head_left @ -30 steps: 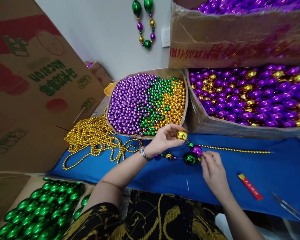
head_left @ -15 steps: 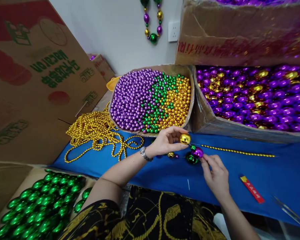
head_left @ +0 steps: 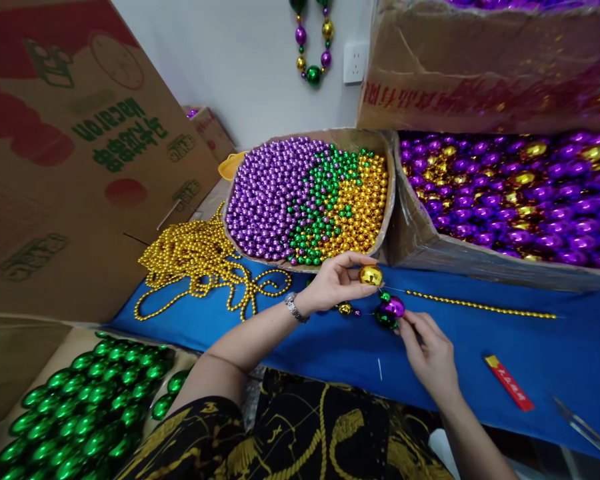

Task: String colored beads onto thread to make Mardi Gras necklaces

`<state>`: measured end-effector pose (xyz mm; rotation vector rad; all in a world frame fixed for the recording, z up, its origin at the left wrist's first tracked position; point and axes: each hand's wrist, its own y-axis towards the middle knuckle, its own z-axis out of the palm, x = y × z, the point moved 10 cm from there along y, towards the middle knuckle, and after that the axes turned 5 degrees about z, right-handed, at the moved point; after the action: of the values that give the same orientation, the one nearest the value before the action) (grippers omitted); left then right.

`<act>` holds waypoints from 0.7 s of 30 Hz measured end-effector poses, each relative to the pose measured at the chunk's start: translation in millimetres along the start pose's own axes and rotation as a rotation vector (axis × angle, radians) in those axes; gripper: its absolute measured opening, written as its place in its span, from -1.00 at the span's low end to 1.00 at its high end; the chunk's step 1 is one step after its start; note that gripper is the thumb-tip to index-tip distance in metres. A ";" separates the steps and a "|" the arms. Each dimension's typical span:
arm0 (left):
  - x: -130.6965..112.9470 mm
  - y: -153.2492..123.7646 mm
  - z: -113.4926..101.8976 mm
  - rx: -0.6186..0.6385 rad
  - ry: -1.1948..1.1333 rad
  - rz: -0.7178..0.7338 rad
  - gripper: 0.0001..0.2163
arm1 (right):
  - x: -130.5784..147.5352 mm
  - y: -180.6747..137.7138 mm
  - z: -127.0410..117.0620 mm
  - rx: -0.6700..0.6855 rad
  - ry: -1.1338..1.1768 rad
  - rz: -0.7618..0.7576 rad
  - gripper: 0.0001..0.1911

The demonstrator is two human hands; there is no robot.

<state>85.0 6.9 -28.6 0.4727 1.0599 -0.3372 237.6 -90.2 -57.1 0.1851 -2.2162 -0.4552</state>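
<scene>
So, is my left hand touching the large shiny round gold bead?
Touching: in the head view, the gold bead sits pinched between thumb and fingers of your left hand.

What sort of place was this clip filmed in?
Likely a bead-stringing workshop, perhaps a small one: loose small beads fill an open box, a multicoloured bead loop hangs at the wall, and the left hand holds a gold bead.

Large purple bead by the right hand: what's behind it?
Behind the purple bead: a large green bead, its lower left showing. The rest of it is covered and can't be seen.
</scene>
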 end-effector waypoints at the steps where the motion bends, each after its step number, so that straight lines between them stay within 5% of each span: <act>1: 1.0 -0.7 -1.6 -0.011 -0.006 -0.004 -0.61 | 0.0 -0.9 1.8 0.017 0.007 0.002 -0.81; 8: -1.1 -8.7 -8.8 -0.086 0.004 0.034 -0.59 | 26.4 -5.7 -5.8 -0.129 -0.241 -0.170 -0.80; 21: -18.8 -29.3 -5.5 -0.064 -0.004 0.041 -0.58 | 35.1 -5.7 2.5 -0.059 -0.158 -0.153 -0.85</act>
<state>58.2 -14.3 -20.2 0.4359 1.0524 -0.2673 213.3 -104.8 -35.4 0.2981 -2.3490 -0.6374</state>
